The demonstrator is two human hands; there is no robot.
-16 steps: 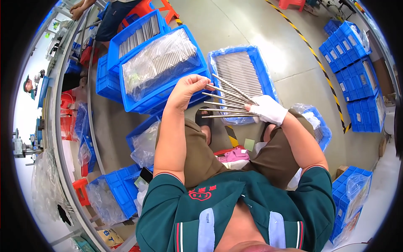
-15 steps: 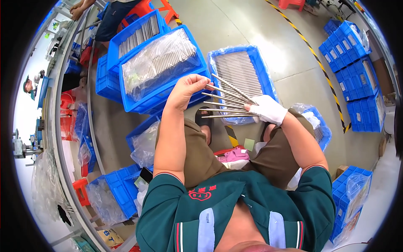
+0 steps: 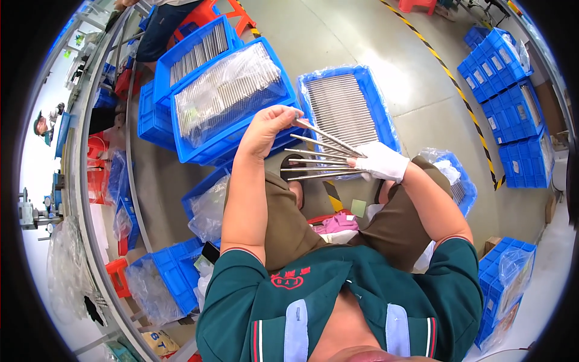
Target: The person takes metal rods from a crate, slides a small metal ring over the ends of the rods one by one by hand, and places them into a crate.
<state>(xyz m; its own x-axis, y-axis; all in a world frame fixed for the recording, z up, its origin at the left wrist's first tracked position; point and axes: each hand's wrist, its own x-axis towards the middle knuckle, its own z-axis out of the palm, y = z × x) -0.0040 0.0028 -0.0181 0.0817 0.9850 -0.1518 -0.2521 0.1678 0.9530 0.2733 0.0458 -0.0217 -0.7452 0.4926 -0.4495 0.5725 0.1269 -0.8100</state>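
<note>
Several slim metal rods fan out from my right hand, which wears a white glove and is closed round their right ends. My bare left hand pinches the far end of the topmost rod between thumb and fingers. The other rods' left ends hang free, spread apart below that hand. Just beyond the rods, a blue crate lined with clear plastic stands on the floor, with rows of similar rods lying side by side in it.
At the left, stacked blue crates hold more rods, partly under clear plastic film. Another lined crate stands by my right knee. Blue crates are piled at the far right. A metal-framed workbench runs along the left, with a person beyond it.
The fanned rods and my right hand have shifted slightly left and down. The topmost rods now lie closer together, and my left hand still pinches one rod's end.
</note>
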